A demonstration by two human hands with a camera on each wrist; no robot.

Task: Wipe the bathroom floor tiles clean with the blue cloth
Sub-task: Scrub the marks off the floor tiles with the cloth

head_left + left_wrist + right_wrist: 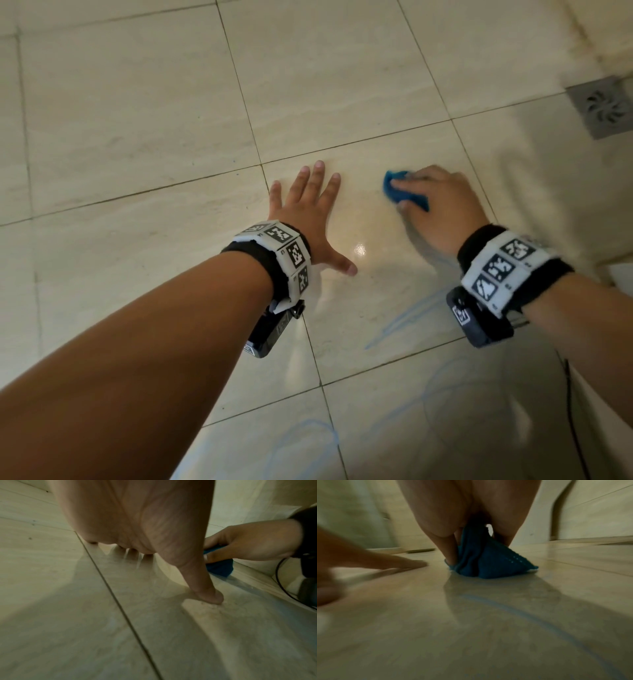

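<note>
My right hand (442,202) grips a bunched blue cloth (404,192) and presses it onto a beige floor tile (376,291). From the right wrist view the blue cloth (481,561) hangs from my curled fingers and touches the floor. My left hand (308,212) lies flat on the same tile, fingers spread, a short way left of the cloth; its thumb (205,592) presses the floor in the left wrist view, where the blue cloth (219,566) shows under my right hand (248,543). Faint blue scribble marks (404,322) run across the tiles nearer to me.
A square grey floor drain (603,106) sits at the far right. Dark grout lines (342,147) cross the beige tiles. A thin black cable (572,411) trails along the floor under my right forearm. A wall base (590,539) rises beyond the cloth.
</note>
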